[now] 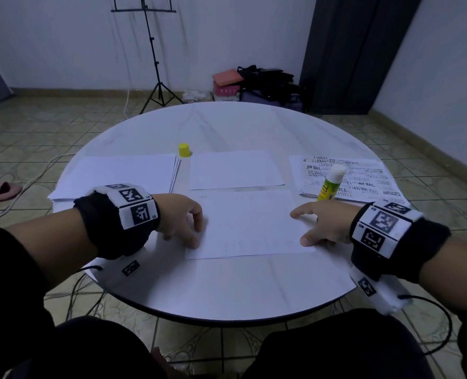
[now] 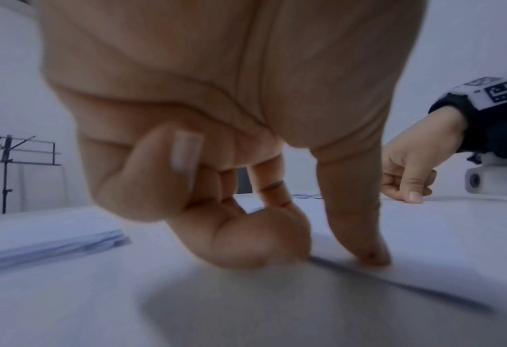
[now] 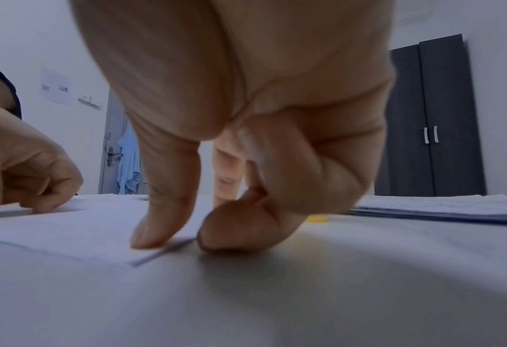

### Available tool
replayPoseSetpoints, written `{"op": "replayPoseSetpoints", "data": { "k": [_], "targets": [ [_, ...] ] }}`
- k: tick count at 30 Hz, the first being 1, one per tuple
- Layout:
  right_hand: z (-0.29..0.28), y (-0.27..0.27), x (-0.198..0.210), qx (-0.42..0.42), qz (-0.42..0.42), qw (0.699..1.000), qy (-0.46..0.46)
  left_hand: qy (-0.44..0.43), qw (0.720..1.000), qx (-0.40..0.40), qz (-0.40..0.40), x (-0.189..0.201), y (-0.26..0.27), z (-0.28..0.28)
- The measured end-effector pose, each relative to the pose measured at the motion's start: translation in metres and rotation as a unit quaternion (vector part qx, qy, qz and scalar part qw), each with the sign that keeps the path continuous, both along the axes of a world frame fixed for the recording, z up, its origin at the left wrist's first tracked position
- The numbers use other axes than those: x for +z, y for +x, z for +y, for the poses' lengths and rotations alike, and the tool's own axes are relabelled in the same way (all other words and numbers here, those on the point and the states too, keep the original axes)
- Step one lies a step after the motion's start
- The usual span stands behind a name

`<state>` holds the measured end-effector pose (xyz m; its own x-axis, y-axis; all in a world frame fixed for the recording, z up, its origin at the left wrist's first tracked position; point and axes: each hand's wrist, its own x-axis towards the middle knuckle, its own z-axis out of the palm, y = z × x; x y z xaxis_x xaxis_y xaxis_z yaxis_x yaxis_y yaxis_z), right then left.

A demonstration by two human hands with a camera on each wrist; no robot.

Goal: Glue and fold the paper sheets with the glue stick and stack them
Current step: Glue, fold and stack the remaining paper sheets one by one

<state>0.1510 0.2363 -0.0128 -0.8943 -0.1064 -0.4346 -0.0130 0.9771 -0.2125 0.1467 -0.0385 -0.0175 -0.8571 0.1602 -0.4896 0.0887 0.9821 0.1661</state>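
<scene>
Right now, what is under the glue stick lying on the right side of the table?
The glue stick lies uncapped on a stack of printed sheets stamped AIR MAIL. Anything beneath that stack is covered, beyond the table itself.

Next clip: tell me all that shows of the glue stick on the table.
The glue stick is uncapped, its white glue tip bare. Its body is yellow and green with print too small to read. It lies tilted on the printed sheets at the table's right, tip pointing away. Neither hand touches it. A yellow cap stands apart, across the table.

Printed sheets, lettering perhaps overlapped, blurred
</scene>
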Motion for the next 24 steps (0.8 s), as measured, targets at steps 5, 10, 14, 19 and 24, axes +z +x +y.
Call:
{"op": "replayPoseSetpoints", "data": {
  "k": [5, 10, 14, 19, 24],
  "targets": [
    [0.000, 0.001, 0.007, 0.001, -0.027, 1.000, 0.010, -0.141, 0.988, -0.067, 0.019, 0.015, 0.007, 0.019],
    [-0.011, 0.001, 0.011, 0.033, 0.007, 0.997, 0.073, -0.209, 0.969, -0.119, 0.051, 0.028, -0.005, 0.065],
    [-0.019, 0.000, 0.011, 0.059, 0.023, 0.991, 0.119, -0.122, 0.982, -0.132, 0.060, 0.015, -0.016, 0.110],
    [-0.020, 0.000, 0.013, 0.081, 0.026, 0.986, 0.141, -0.103, 0.983, -0.144, 0.047, -0.004, -0.019, 0.120],
    [-0.018, 0.001, 0.014, 0.081, 0.013, 0.988, 0.133, -0.103, 0.984, -0.139, 0.042, -0.003, -0.015, 0.065]
  ]
}}
